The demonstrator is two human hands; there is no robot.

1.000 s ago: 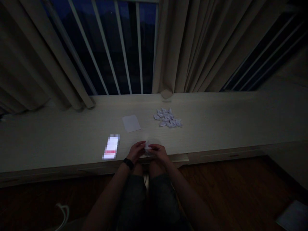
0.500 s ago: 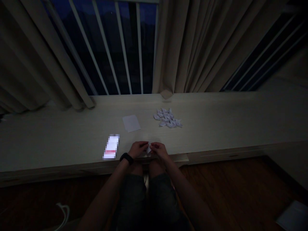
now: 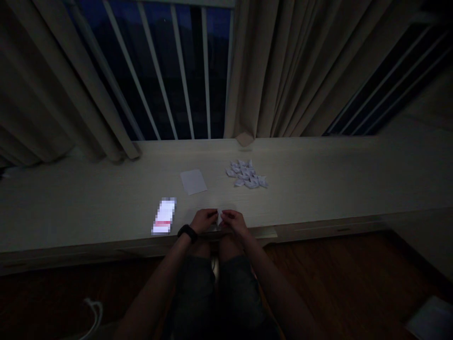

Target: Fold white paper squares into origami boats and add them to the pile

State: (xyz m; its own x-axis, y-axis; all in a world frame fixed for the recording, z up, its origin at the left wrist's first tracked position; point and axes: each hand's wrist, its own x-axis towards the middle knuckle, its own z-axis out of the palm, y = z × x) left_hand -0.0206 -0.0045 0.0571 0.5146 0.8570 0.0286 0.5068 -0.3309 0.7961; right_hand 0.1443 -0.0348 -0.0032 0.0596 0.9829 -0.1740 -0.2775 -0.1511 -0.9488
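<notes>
Between my two hands, at the front edge of the pale ledge, is a small folded piece of white paper. My left hand, with a dark band on its wrist, pinches the paper's left side. Fingers of my right hand are closed on its right side. Beyond them lies a group of several small folded white paper shapes. A stack of flat white paper sheets rests to the left of that group. The dim light hides the exact folds in the held paper.
A phone with a bright, blurred-out screen lies on the ledge to the left of my hands. Barred windows and beige curtains stand behind. A white cable shows at the lower left.
My hands stay almost in place, with slight finger movement around the paper. The held paper has turned a little and looks narrower. The other things lie where they were.
</notes>
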